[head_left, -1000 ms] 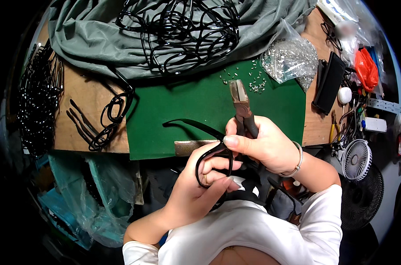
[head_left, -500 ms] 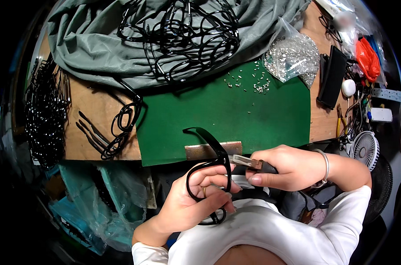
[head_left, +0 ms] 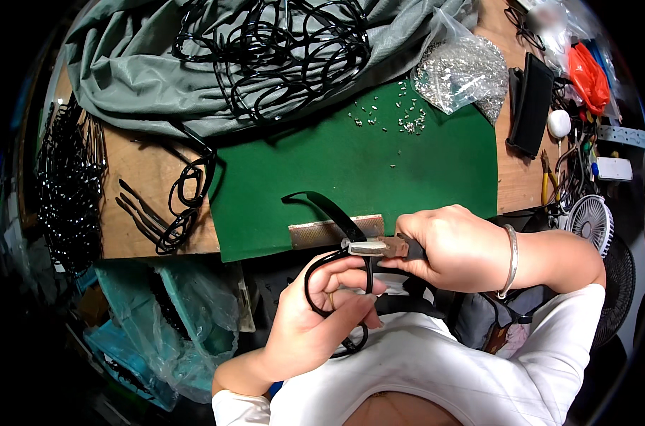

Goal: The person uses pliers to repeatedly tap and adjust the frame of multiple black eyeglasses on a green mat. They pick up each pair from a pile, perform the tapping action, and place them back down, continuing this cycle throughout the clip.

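Note:
My left hand (head_left: 317, 318) is closed around a black glasses frame (head_left: 308, 289) held over the front edge of the green mat (head_left: 280, 163), with one curved temple (head_left: 322, 202) standing out toward the back. My right hand (head_left: 450, 248) grips flat-jawed pliers (head_left: 374, 247) held sideways; their jaws lie at the joint of temple and frame, though I cannot tell whether they are clamped. Behind the joint, a textured metal strip (head_left: 301, 234) lies at the mat's edge. Small silver pieces (head_left: 411, 124) are scattered toward the back of the mat.
Grey cloth (head_left: 123, 85) bears tangled black frames (head_left: 273, 50); more black parts (head_left: 67, 184) lie on the wooden bench (head_left: 131, 238) at left. At right are a bag of silver pieces (head_left: 450, 74), black case (head_left: 528, 106), red bag (head_left: 589, 78), yellow-handled tool (head_left: 546, 181) and white fan (head_left: 589, 220).
The pliers have turned from pointing away from me to horizontal, and my right hand has moved their jaws leftward onto the frame's joint. My left hand still holds the frame.

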The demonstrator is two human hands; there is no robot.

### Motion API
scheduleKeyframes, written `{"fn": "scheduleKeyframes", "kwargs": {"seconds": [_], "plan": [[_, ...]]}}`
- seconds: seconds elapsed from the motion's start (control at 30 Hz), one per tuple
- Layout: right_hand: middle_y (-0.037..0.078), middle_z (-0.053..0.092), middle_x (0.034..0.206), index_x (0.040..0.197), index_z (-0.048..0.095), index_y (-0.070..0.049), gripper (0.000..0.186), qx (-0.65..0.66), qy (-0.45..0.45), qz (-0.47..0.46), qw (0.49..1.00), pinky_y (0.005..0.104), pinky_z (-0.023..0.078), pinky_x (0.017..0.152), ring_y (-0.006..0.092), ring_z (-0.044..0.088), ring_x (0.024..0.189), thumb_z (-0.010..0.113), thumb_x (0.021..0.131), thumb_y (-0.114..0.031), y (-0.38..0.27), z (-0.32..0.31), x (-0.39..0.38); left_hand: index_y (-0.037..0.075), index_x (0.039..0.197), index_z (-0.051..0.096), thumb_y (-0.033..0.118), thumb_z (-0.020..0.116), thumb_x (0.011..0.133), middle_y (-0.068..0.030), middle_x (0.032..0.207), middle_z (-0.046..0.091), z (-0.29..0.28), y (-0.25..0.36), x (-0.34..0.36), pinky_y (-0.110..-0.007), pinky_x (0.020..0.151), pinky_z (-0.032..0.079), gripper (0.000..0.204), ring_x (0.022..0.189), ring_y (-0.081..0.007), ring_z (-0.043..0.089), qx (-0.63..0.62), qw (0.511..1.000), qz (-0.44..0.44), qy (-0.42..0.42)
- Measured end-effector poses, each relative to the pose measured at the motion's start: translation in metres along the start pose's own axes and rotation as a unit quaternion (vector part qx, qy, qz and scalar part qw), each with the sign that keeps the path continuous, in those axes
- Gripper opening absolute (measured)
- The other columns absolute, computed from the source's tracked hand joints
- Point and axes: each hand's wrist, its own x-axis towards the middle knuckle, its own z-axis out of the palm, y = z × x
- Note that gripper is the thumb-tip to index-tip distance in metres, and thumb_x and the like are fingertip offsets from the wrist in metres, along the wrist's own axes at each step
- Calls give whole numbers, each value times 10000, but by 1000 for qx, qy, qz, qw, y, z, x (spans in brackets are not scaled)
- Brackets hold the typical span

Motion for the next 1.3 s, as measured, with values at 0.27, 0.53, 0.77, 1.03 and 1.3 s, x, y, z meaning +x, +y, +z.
{"fn": "scheduleKeyframes", "kwargs": {"seconds": [0.27,0.53,0.77,1.03,1.3], "plan": [[187,561,676,868,535,42,422,100,-156,-8,983,357,440,598,306,572,650,516,822,-377,14,-32,7,10,1221,324,-68,459,820,-132,1012,544,-2,3,3,-222,633,453,430,728,-155,593,1,1000,-14,-16],[191,560,793,858,545,18,316,-23,91,-32,995,387,441,659,344,553,748,575,772,-285,44,4,25,-13,1207,352,-62,458,825,-129,1015,555,-1,14,-2,-231,680,468,400,756,-139,600,126,988,82,42],[179,546,764,857,535,22,305,21,86,5,996,367,430,636,331,545,709,580,771,-267,33,5,29,-85,1137,386,34,494,839,-130,966,561,-46,29,50,-237,691,467,339,783,-129,573,299,899,234,220],[165,549,758,826,536,19,264,72,97,-1,993,345,438,626,313,551,682,589,763,-232,28,4,34,0,1090,503,225,524,825,-131,1006,522,-97,54,48,-361,799,368,349,949,-283,439,779,408,227,418],[158,562,794,853,544,1,263,92,131,-17,987,348,441,659,307,558,732,587,773,-246,33,-3,13,25,1025,514,163,633,720,-111,909,547,-143,71,39,-346,752,412,355,862,-283,496,779,456,245,354]]}}
